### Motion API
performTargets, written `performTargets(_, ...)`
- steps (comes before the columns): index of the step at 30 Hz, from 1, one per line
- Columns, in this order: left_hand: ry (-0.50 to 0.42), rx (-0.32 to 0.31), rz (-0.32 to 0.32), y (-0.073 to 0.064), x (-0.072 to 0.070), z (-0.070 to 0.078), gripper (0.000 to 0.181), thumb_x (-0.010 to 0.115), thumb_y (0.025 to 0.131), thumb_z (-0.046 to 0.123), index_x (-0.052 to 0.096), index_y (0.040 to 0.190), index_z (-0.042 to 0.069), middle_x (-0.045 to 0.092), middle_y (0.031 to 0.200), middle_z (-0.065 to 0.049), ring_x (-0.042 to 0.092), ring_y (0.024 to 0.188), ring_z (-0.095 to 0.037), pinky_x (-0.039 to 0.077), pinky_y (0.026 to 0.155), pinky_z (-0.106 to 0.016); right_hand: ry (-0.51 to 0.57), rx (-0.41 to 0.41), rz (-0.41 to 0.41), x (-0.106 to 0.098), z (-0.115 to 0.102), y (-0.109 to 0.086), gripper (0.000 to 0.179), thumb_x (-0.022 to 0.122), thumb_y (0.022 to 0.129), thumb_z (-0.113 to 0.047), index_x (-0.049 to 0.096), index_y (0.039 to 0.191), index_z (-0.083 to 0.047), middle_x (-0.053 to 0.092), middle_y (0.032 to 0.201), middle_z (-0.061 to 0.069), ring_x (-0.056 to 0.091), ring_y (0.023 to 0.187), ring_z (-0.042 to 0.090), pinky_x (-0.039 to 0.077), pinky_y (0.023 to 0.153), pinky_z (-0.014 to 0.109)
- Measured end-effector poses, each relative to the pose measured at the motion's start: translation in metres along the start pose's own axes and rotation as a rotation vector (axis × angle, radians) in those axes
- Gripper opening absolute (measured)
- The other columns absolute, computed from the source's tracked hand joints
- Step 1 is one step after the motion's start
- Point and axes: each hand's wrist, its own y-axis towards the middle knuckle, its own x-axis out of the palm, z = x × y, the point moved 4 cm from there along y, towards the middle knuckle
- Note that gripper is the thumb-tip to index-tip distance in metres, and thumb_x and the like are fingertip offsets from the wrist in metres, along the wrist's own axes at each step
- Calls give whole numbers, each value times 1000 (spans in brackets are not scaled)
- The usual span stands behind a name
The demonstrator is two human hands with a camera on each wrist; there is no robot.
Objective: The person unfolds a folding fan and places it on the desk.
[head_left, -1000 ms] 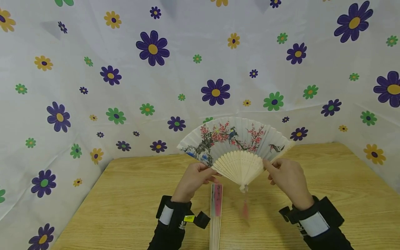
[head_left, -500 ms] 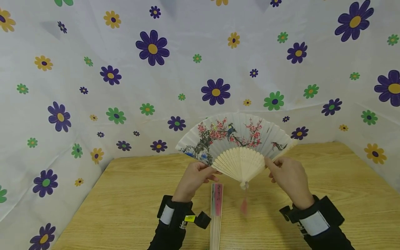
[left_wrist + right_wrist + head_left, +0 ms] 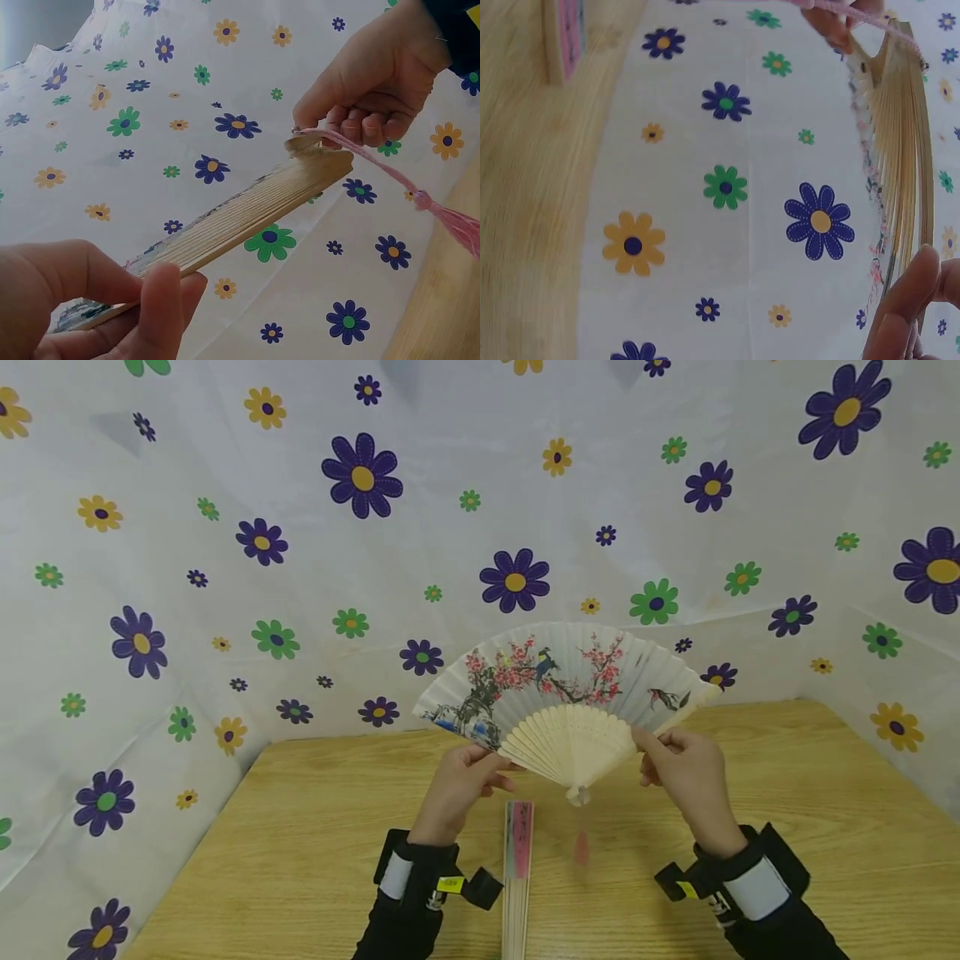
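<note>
A folding fan (image 3: 566, 743) is spread wide above the table, its white leaf painted with pink blossoms and a bird. My left hand (image 3: 459, 787) pinches its left outer rib between thumb and fingers. On the other side my right hand (image 3: 688, 777) grips the right outer rib. A pink tassel (image 3: 582, 848) dangles from the pivot at the bottom; the left wrist view shows its cord and tassel (image 3: 450, 217) trailing to the right. Below my left hand a second, folded fan (image 3: 517, 877) with a pink and grey leaf lies on the table.
The wooden table (image 3: 300, 843) reaches back to a white cloth (image 3: 420, 543) printed with purple, yellow and green flowers, which hangs behind it and at both sides.
Both hands have raised the spread fan slightly, its top edge now higher against the cloth. The tassel has swung a little to the left. The folded fan stays where it lay.
</note>
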Motion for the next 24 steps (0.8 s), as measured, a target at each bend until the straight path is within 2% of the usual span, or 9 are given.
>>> performTargets(3, -50, 5, 2, 0, -3, 1, 21, 55, 95, 6, 68, 95, -11, 76, 81, -5, 66, 68, -8, 44, 65, -25, 162, 70, -50, 2, 2, 1, 34, 64, 94, -22, 63, 69, 2, 58, 49, -15, 59, 45, 4, 54, 48, 14)
performTargets(6, -92, -6, -9, 0, -6, 1, 21, 54, 95, 5, 66, 97, -13, 77, 79, -2, 68, 74, -6, 51, 66, -20, 223, 108, -92, 3, 3, 1, 34, 64, 94, -20, 63, 64, -5, 59, 49, -15, 59, 45, 3, 54, 47, 15)
performTargets(8, -114, -11, -19, -1, -7, 1, 21, 54, 96, 4, 66, 99, -14, 76, 77, 2, 69, 75, -5, 53, 65, -16, 223, 121, -114, 3, 3, 1, 35, 64, 95, -22, 63, 63, -7, 59, 49, -15, 60, 45, 4, 54, 48, 15)
performTargets(13, -148, -9, -26, 0, -7, 1, 23, 53, 96, 2, 64, 101, -18, 75, 78, 0, 69, 74, -5, 56, 65, -13, 207, 138, -126, 3, 4, 1, 35, 63, 95, -24, 64, 66, -5, 60, 49, -15, 60, 46, 4, 54, 48, 15)
performTargets(24, -204, -5, 26, 0, -13, 3, 22, 50, 97, -2, 61, 106, -19, 76, 82, -3, 70, 77, -6, 58, 69, -16, 265, 164, -115, 6, 5, 0, 34, 62, 96, -25, 65, 68, -6, 61, 49, -16, 60, 46, 3, 53, 46, 14)
